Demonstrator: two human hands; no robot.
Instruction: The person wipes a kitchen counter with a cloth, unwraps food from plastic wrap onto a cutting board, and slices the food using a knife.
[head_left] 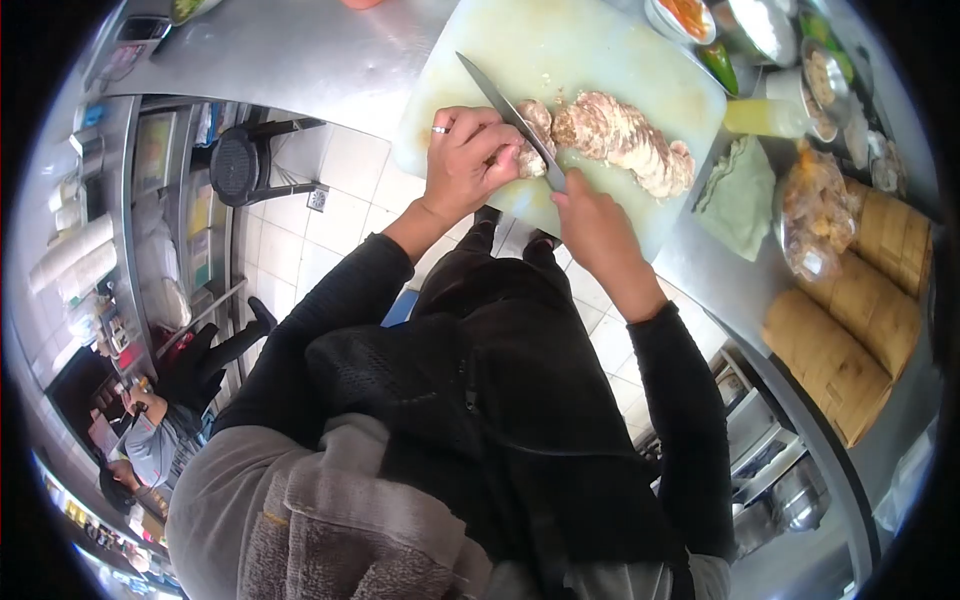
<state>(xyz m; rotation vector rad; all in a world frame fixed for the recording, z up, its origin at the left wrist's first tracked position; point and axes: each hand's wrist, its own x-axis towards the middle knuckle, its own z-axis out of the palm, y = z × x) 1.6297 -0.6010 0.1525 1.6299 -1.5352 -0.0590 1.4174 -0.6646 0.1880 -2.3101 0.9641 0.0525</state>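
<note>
My right hand [598,225] is wrapped round the handle of a kitchen knife [490,92], whose long blade points up and to the left. The blade lies against a piece of cooked meat [532,162] at the near part of a whitish cutting board [540,40]. My left hand [470,155], with a ring on one finger, grips that piece from the left, fingers bent close to the blade. To the right of the knife, a row of overlapping meat slices [625,140] stretches across the board. Small crumbs are scattered beyond it.
Right of the board lie a green cloth [738,195], a bag of food [815,215] and brown wrapped bundles [830,355]. Bowls [685,18] and a yellowish container [765,118] stand at the back right. A black stool [240,165] and another person [155,445] are to the left.
</note>
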